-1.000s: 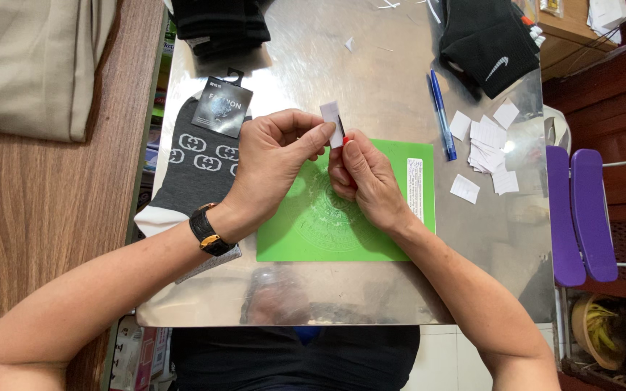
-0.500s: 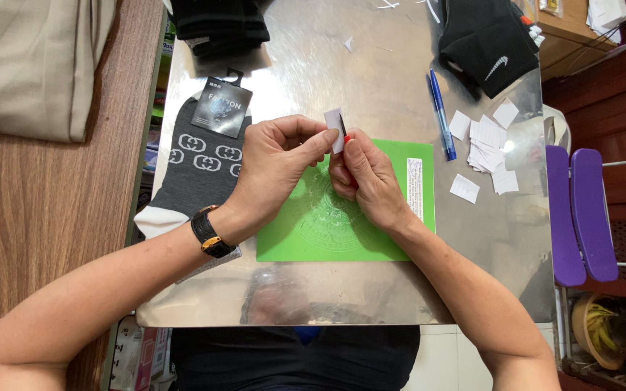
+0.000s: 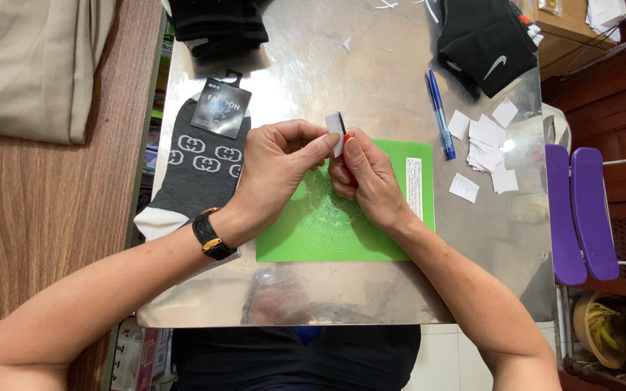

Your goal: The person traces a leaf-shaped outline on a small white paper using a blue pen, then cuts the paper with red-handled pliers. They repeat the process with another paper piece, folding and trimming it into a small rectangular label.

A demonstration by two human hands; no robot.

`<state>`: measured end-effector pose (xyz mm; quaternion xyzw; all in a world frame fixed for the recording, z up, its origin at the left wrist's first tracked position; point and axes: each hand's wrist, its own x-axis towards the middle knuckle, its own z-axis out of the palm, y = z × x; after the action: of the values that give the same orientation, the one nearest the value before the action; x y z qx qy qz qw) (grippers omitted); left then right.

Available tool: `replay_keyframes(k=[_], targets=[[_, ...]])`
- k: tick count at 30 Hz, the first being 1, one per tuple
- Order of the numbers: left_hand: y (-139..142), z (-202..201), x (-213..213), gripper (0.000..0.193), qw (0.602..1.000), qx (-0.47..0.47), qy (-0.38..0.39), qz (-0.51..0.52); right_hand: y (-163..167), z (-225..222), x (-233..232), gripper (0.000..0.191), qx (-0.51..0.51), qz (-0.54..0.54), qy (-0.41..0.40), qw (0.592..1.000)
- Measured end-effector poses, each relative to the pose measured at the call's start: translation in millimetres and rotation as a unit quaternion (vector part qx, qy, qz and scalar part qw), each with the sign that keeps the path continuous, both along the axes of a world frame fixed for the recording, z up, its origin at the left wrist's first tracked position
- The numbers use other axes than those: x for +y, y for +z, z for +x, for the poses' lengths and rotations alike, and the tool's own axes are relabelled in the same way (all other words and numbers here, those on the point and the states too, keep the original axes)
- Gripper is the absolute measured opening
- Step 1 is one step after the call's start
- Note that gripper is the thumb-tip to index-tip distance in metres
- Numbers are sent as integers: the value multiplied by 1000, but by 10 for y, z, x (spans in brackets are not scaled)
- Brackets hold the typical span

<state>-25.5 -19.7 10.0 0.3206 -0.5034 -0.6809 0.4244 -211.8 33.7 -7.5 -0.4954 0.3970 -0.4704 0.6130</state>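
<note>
Small white paper slip (image 3: 335,130), pinched between both hands above the green cutting mat (image 3: 306,239), upright and slightly tilted, with a dark edge along its right side. Left hand (image 3: 278,170) curled over from the left, thumb and forefinger closed on the slip's left edge, black wristwatch (image 3: 210,236) on the wrist. Right hand (image 3: 366,177) bent inward from the right, fingertips closed on the slip's lower right edge, red nails showing. Both forearms angled up from the near edge of the shiny metal table (image 3: 313,65). Grey patterned sock (image 3: 193,166) just left of the left hand. Blue pen (image 3: 440,114) and loose white paper slips (image 3: 483,141) off to the right, well apart from the hands. Black sock (image 3: 488,40) at the far right corner.
</note>
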Motion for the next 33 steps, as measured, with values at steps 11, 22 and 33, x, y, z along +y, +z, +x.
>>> replay_keyframes(k=[11,22,33], targets=[[-81,-2,-55,12,999,-15,35,-9,146,-183,-159,37,-31,50,-92,994],[-274,-70,37,12,985,-90,-15,-144,579,-242,-533,48,205,-119,11,971],[-240,-93,112,19,980,-98,0,-174,730,767,-1428,42,482,-333,167,793]])
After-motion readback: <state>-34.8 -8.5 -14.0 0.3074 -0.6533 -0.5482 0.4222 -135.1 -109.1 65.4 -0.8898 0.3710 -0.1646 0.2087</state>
